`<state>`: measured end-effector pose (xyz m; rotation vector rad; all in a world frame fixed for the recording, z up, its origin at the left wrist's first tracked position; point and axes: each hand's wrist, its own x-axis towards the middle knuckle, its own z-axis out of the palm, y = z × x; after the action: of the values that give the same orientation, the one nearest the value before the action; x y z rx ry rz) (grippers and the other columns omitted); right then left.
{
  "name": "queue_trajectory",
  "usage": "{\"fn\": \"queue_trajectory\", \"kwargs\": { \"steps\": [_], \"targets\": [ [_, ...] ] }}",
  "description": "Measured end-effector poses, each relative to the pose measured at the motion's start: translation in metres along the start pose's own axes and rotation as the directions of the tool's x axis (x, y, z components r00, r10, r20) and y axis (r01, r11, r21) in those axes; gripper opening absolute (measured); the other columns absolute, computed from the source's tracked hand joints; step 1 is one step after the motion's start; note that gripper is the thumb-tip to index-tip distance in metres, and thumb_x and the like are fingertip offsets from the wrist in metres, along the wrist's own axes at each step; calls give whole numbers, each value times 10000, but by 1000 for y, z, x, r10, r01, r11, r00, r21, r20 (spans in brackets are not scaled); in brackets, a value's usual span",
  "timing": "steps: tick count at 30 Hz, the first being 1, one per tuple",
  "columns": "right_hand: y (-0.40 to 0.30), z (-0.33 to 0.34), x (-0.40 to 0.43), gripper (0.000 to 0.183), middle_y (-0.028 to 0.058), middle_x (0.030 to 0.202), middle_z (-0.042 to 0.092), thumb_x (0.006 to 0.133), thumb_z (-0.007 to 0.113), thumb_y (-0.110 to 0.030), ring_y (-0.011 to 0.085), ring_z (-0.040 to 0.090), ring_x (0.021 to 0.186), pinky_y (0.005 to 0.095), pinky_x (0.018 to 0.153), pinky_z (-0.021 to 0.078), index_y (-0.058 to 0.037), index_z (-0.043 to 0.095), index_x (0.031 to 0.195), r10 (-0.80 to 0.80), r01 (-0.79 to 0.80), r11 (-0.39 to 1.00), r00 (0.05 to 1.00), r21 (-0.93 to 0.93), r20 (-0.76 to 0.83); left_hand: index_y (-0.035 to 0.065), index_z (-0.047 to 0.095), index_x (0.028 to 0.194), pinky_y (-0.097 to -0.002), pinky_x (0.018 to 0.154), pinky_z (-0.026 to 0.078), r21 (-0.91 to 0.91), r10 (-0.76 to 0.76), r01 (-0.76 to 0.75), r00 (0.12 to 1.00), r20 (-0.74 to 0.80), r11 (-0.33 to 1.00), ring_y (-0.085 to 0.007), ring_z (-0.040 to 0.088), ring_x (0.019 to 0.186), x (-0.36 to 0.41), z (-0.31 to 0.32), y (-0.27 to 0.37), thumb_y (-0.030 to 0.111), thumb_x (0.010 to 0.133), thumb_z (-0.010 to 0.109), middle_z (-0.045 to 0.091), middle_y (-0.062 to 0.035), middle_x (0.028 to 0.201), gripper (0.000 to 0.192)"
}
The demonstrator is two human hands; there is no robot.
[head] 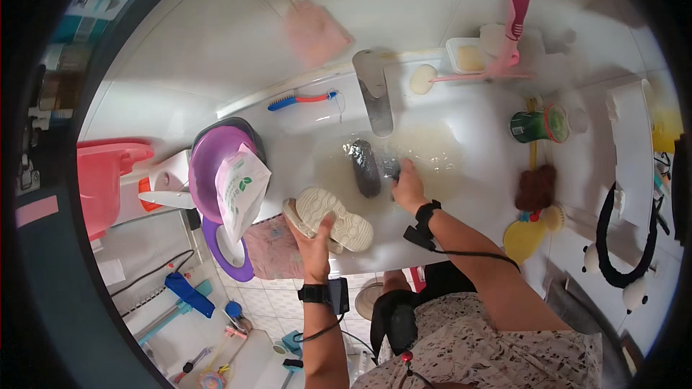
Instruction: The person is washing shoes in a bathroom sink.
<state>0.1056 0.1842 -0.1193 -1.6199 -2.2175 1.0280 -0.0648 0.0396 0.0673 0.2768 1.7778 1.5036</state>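
Note:
My left hand [318, 248] grips a pair of cream-coloured shoes at the sink's front edge. One shoe [335, 219] shows its patterned sole, and the other lies partly behind it. My right hand [409, 188] is down in the cloudy water of the white sink [476, 173], its fingers closed around a dark object [389, 167]. The hand and the water partly hide that object, so its kind is unclear. Beside it, to the left, a wet, dark, elongated item [366, 168] sticks out of the water below the metal faucet [374, 97].
A blue-and-red brush [303, 100] rests on the back ledge, left of the faucet. Nested basins [208, 173] hold a white packet [243, 189] at left, near a pink cloth [274, 248]. Soap [423, 79] and a green container [532, 125] are at right.

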Motion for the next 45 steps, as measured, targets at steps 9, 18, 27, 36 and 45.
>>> {"fn": "queue_trajectory", "kwargs": {
  "steps": [9,18,27,36,45],
  "targets": [
    [-104,-6,12,857,206,1183,529,761,800,-289,410,565,1067,481,871,480,-135,334,1463,91,-99,995,957,12,274,15,57,1538,-336,1104,326,84,40,-35,998,-57,996,-243,356,1348,-9,-10,-11,126,796,784,281,-150,1521,1045],
    [-55,0,-8,386,156,1109,514,742,732,-92,353,519,1071,463,864,456,-66,613,1108,-377,385,922,869,41,322,0,66,1527,-361,1081,366,75,69,-68,997,-18,995,-265,385,1325,-12,-12,-5,85,787,762,297,-171,1495,1019],
    [-88,-108,0,261,7,906,546,824,554,-6,107,538,790,257,696,456,-48,582,1079,44,-208,721,966,661,256,-4,159,1494,-367,1080,362,49,143,-145,989,44,988,-276,392,1311,-5,2,-2,79,770,765,328,-173,1450,948],
    [-73,-138,-2,152,-31,850,546,917,667,-128,77,537,730,257,615,459,-102,579,1038,166,-409,421,912,810,374,9,73,1510,-372,1077,366,-74,112,-106,991,80,992,-286,390,1312,-12,33,4,61,751,777,329,-192,1440,1037],
    [-113,-161,2,334,-30,731,495,959,603,-371,86,442,653,255,548,374,-68,567,824,392,-555,658,829,509,398,1,-5,1525,-399,1086,368,131,269,-269,963,23,954,-313,412,1309,-25,55,5,143,722,829,321,-231,1450,1167]
  ]
}}
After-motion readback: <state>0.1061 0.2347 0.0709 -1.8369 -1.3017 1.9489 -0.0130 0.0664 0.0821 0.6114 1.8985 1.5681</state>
